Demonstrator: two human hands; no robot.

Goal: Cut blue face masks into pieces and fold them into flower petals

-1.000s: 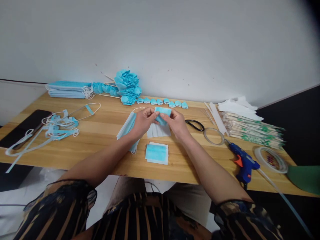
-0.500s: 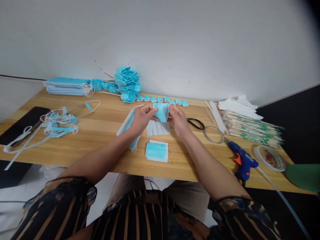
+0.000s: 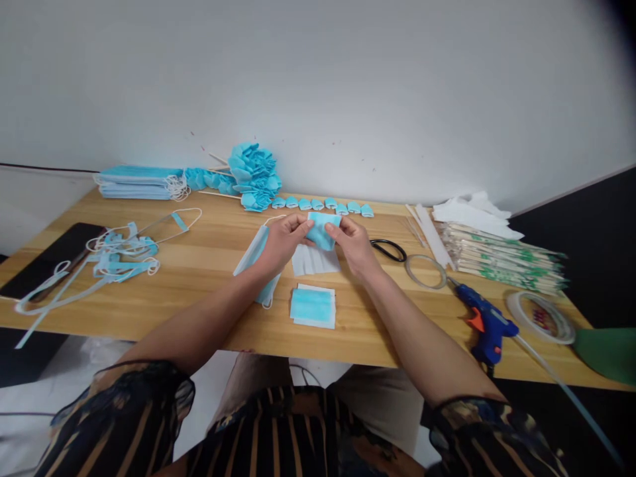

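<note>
Both hands meet above the middle of the wooden table [image 3: 199,291]. My left hand [image 3: 281,242] and my right hand [image 3: 354,244] pinch the same small blue piece of mask fabric [image 3: 320,230] between their fingertips, a little above the table. Under it lies a white pleated piece [image 3: 315,260]. A blue face mask [image 3: 254,255] lies beneath my left wrist. Nearer me sits a small stack of cut blue squares [image 3: 313,307].
Along the wall: a stack of masks [image 3: 136,182], a blue fabric flower [image 3: 253,173], a row of small blue rolled pieces [image 3: 322,205]. Cut ear loops [image 3: 106,255] and a dark phone [image 3: 47,255] lie left. Scissors [image 3: 390,248], tape rings [image 3: 422,270], a blue glue gun [image 3: 484,323], packed chopsticks [image 3: 501,255] lie right.
The hands keep working the blue piece between them; it was held up and spread half a second ago and is now lower and more folded. The view has shifted slightly.
</note>
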